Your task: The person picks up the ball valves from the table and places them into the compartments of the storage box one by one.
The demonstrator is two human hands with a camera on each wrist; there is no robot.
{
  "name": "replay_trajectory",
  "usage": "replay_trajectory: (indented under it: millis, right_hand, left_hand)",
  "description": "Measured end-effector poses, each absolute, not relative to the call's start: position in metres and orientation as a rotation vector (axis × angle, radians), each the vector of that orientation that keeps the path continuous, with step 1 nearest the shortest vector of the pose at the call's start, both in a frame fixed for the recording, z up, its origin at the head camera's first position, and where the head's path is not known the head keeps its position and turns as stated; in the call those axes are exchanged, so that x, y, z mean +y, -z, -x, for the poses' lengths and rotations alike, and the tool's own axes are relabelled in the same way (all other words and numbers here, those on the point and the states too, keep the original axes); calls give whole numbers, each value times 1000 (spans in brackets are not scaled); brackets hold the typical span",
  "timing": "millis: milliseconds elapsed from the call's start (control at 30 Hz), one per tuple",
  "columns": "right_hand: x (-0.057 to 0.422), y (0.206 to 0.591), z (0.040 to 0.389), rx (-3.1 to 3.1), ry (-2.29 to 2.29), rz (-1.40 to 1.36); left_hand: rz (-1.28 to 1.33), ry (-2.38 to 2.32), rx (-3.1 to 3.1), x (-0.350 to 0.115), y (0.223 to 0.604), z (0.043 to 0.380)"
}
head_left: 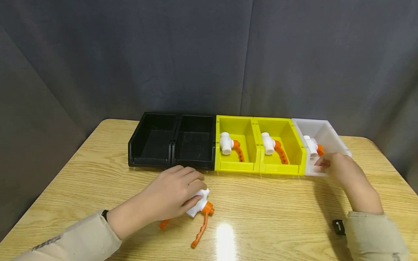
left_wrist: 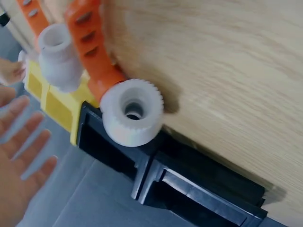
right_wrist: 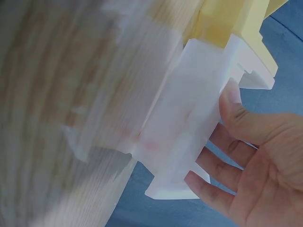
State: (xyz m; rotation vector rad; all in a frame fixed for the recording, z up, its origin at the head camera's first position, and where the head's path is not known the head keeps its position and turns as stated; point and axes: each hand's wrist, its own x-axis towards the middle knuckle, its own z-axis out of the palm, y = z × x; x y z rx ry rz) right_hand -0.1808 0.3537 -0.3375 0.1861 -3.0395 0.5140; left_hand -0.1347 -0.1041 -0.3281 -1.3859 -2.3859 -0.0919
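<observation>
Valves (head_left: 268, 144): three in the five bins (head_left: 237, 166), two on the table (head_left: 271, 217), left grip (head_left: 181, 190) and right grip (head_left: 343, 168) spread, empty.

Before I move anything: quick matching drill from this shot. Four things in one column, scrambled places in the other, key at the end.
Things
1. Right hand
2. Two black plastic bins
3. Left hand
4. Two yellow plastic bins

Places
A. By a white-and-orange plastic valve on the wood-grain table
B. Mid-row, one similar valve in each
C. At the front of the translucent white plastic bin
D. Left end of the row

Pairs: 1-C, 2-D, 3-A, 4-B
</observation>
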Motion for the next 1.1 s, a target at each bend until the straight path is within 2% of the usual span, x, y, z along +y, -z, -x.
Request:
replay_trajectory:
  millis: [300,1100]
  right_hand:
    - [353,338,180,-3056,-499,-164]
    - [353,336,180,-3072,-484,-174]
  left_hand:
    - [1617,40,-2319,-106,336,132]
    - [1729,-330,-2349,-100,342,138]
